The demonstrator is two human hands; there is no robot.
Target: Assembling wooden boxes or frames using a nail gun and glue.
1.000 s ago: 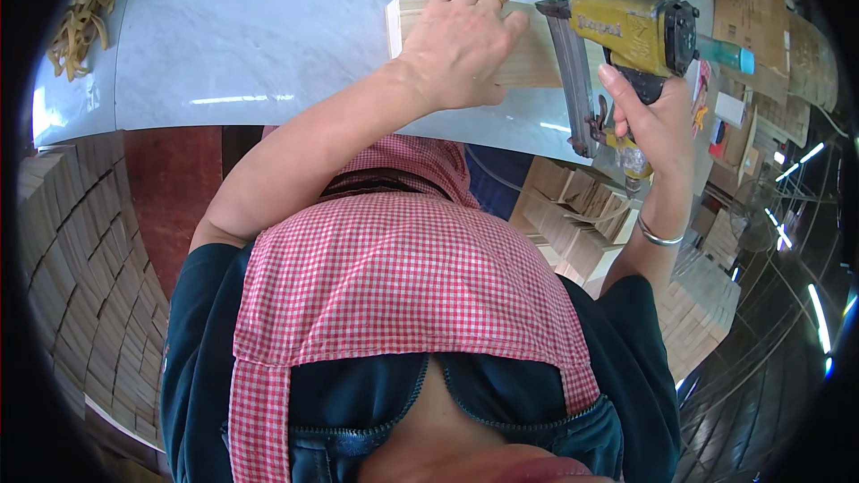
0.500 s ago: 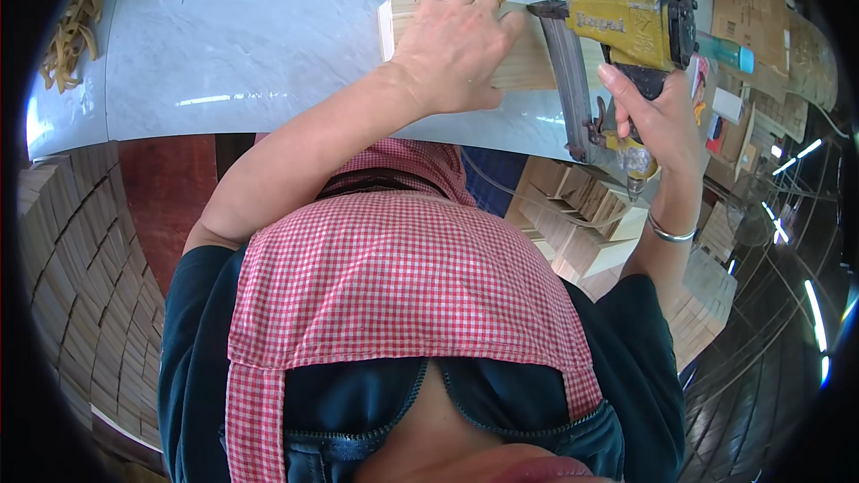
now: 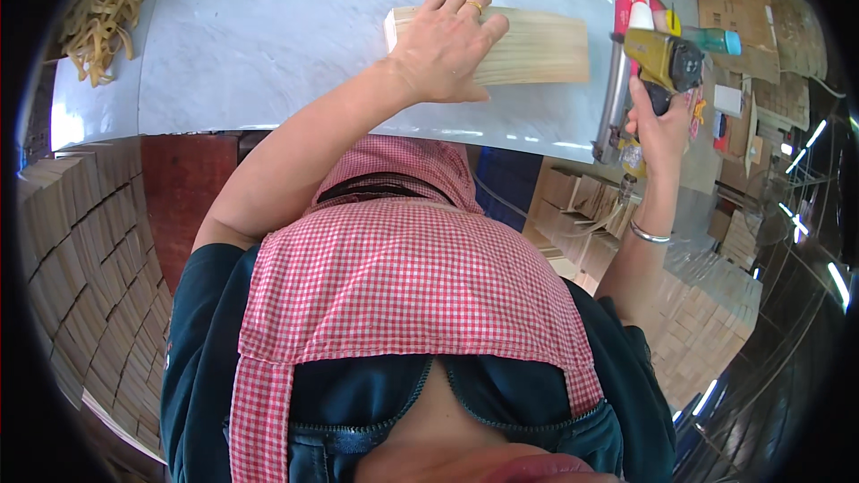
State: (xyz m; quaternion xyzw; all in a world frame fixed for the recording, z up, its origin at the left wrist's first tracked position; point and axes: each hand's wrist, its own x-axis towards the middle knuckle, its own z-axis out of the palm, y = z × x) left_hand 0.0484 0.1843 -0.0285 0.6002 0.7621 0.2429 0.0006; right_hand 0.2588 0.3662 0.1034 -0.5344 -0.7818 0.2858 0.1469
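Observation:
A pale wooden board (image 3: pixel 541 46) lies lengthwise on the grey-white table. Across its left part spreads my left hand (image 3: pixel 445 49), fingers over the far edge and thumb by the near edge, holding it down. To the right, my right hand (image 3: pixel 660 125) grips the handle of a yellow and black nail gun (image 3: pixel 658 52). The nail gun is apart from the board, near the table's right edge, and is a little blurred. Whether a finger presses its trigger I cannot tell.
Loose tan strips (image 3: pixel 106 13) are heaped at the table's far left. Beyond the nail gun are a white glue bottle (image 3: pixel 641 13) and a teal bottle (image 3: pixel 716 40). Stacked wooden pieces stand below left (image 3: pixel 85 259) and below right (image 3: pixel 707 317).
The nail gun has gone from the board's right end to the right, away from the wood, and that end now shows. My left hand stays on the board. The view has shifted slightly.

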